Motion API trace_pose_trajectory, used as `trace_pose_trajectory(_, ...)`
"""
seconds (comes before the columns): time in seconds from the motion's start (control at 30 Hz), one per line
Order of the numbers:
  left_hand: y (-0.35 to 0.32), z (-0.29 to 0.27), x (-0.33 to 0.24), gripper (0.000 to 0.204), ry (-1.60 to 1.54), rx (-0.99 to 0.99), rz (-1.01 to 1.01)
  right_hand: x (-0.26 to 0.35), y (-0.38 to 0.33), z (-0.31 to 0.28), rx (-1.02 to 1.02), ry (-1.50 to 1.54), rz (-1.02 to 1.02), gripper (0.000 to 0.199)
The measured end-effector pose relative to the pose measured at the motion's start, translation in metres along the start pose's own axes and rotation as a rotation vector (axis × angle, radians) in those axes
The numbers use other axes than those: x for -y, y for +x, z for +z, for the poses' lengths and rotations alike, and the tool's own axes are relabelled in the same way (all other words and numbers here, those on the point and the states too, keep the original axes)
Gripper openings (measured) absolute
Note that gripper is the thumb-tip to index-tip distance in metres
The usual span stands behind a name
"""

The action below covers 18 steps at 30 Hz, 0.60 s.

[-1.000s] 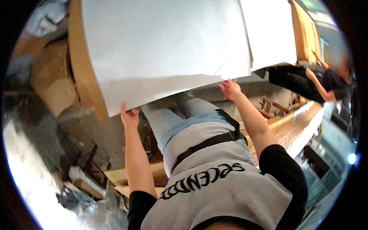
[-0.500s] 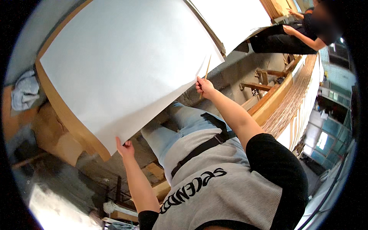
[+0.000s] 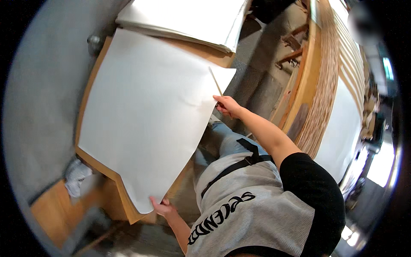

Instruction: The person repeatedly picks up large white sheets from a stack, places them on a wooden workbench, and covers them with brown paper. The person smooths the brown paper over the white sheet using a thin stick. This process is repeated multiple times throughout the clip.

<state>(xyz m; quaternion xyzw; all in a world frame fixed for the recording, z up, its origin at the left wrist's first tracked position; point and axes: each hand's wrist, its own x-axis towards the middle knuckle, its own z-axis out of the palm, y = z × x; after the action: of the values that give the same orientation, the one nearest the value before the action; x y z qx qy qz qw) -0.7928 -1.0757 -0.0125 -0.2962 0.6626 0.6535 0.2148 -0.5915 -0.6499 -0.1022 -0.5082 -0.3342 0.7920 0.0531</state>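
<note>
A large white sheet [image 3: 145, 115] spreads before me, its near edge lifted and bent. At its near left corner my left hand [image 3: 165, 207] is closed on the edge, thumb on top and fingers beneath. My right hand [image 3: 227, 106] pinches the sheet's right edge, and a thin wooden stick [image 3: 216, 81] also sticks out of this grip across the sheet's corner. Under the sheet lies a brown board [image 3: 125, 201], showing along the left and near edges. The fingers below the sheet are partly hidden.
Beyond the sheet stands a stack of white sheets [image 3: 184, 21]. A long pile with layered edges [image 3: 321, 81] runs along the right beside wooden beams. A grey wall [image 3: 38, 115] rises at left, with a crumpled pale cloth [image 3: 78, 176] near it.
My view has turned right, so the long pile shows more fully. The sheet, held in both hands, bends more at its near corner. The other person has mostly left view.
</note>
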Motion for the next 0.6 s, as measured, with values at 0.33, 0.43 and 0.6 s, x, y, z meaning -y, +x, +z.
trace_pose_trajectory(0.33, -0.013, 0.234, -0.228, 0.052, 0.169, 0.578, 0.71, 0.066, -0.128, -0.024, -0.161, -0.037, -0.488, 0.028)
trace_pose_trajectory(0.43, -0.073, 0.339, -0.258, 0.052, 0.11, 0.784, 0.822, 0.117, -0.186, -0.053, -0.221, 0.042, -0.692, 0.032)
trace_pose_trajectory(0.6, -0.215, 0.459, -0.29, 0.051, -0.012, 1.138, 0.923, 0.16, -0.299, -0.107, -0.245, 0.243, -1.141, 0.037)
